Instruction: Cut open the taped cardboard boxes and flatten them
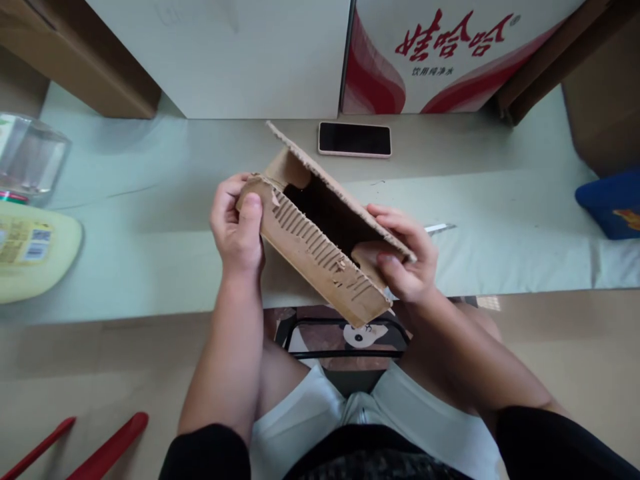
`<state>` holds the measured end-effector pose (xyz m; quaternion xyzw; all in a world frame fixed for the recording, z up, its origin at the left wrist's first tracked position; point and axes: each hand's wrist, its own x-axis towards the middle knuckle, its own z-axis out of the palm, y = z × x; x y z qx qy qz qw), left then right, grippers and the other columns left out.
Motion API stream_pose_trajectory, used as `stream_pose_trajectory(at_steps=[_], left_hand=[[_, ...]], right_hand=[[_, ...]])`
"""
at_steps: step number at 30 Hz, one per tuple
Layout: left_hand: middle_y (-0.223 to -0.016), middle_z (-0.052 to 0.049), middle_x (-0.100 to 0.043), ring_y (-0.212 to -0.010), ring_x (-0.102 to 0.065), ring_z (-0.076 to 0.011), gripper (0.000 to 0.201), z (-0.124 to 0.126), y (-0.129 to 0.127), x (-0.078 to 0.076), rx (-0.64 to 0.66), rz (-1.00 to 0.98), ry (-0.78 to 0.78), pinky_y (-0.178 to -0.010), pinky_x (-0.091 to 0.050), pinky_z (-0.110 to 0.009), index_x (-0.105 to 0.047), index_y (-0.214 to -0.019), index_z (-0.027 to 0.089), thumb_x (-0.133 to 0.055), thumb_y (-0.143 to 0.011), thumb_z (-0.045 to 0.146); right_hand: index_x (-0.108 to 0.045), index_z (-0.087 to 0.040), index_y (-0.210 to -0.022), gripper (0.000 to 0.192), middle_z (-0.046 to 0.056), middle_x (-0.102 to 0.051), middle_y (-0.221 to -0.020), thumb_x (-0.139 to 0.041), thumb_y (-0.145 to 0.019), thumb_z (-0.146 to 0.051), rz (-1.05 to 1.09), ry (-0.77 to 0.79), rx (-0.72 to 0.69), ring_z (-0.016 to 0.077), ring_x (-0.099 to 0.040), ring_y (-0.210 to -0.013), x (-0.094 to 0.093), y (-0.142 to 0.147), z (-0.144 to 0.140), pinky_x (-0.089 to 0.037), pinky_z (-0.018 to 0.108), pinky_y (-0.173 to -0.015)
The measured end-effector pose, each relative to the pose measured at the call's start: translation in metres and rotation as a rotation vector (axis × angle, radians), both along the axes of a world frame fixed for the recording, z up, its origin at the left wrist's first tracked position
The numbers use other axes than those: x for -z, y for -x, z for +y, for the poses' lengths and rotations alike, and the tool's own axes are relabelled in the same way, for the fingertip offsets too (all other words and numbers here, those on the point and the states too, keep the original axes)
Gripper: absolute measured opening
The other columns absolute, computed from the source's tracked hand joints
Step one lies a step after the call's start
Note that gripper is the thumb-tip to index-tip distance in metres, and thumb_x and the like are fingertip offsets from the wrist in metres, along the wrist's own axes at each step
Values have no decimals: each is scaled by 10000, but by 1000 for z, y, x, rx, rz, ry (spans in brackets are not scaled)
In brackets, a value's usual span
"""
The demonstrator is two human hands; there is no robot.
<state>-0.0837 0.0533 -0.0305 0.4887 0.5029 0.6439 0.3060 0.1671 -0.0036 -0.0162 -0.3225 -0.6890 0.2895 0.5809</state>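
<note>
A small brown cardboard box (320, 263) is held tilted in front of me, over the front edge of the table. Its near side has a torn strip that bares the corrugation, and a flap stands up along the far side. Through the opening the inside looks dark. My left hand (237, 223) grips the box's left end, thumb on the near face. With my right hand (407, 250) I pinch the right end, thumb by an inner flap and fingers behind the raised flap. Just past my right hand a thin pale blade-like tool (440, 228) lies on the table, partly hidden.
A phone (355, 140) lies on the pale green tablecloth (495, 200). Behind it stand a white carton (250, 60) and a red-and-white carton (425, 87). Bottles, including a yellow one (40, 253), are at left; a blue container (610, 203) is at right.
</note>
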Motion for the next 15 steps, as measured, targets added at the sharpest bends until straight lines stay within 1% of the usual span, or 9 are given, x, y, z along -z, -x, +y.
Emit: stream_pose_trajectory(at_steps=[2,4,7,9,11,13,15], left_hand=[[-1142,-59,-721,-1106,-686,-269,480,-1,-3,-4,-8,1,-39,-1028,-536,-463,-605,-839,286,-710,-757,747],[-1160,-52,-737,-1108,-696,-274,483,-2,-6,-7,-18,3,-44,-1015,-542,-475,-577,-815,284,-698,-766,749],[-1124,-50,-756,-1067,-708,-277,495,-2,-7,-9,-64,-4,-48,-973,-550,-487,-563,-796,280,-678,-764,761],[-1066,-45,-766,-1006,-711,-268,484,-1,-5,-10,-111,-8,-74,-942,-549,-491,-560,-785,280,-672,-771,751],[-990,-33,-770,-929,-706,-258,478,0,-3,-11,-150,-13,-110,-904,-546,-493,-544,-765,280,-671,-775,741],[-942,-25,-763,-879,-697,-246,480,0,-2,-11,-158,-12,-132,-882,-542,-485,-522,-754,279,-670,-784,735],[-928,-25,-747,-896,-698,-234,471,0,-2,-11,-143,-8,-148,-908,-541,-469,-512,-774,273,-671,-806,715]], right_hand=[[-669,-352,-1283,333,33,-713,-1324,-606,-956,-357,28,72,77,249,-670,-1260,1,0,-1,-553,501,-1088],[-690,-331,-1186,249,35,-732,-1273,-584,-967,-381,45,133,139,252,-679,-1239,2,0,-1,-548,517,-1097],[-693,-316,-1110,220,32,-752,-1189,-572,-965,-430,77,189,190,252,-700,-1189,6,-1,2,-552,507,-1095],[-700,-312,-1114,244,28,-758,-1142,-591,-955,-461,107,219,215,249,-721,-1122,12,-3,5,-585,477,-1035],[-714,-302,-1096,256,25,-761,-1082,-612,-946,-482,133,252,252,241,-739,-1020,17,-6,7,-618,442,-937],[-725,-303,-1070,241,17,-759,-1035,-619,-946,-480,149,256,255,233,-741,-962,21,-9,8,-625,424,-890],[-725,-326,-1095,222,9,-760,-1083,-598,-961,-450,132,229,197,236,-735,-1024,20,-10,9,-608,444,-953]])
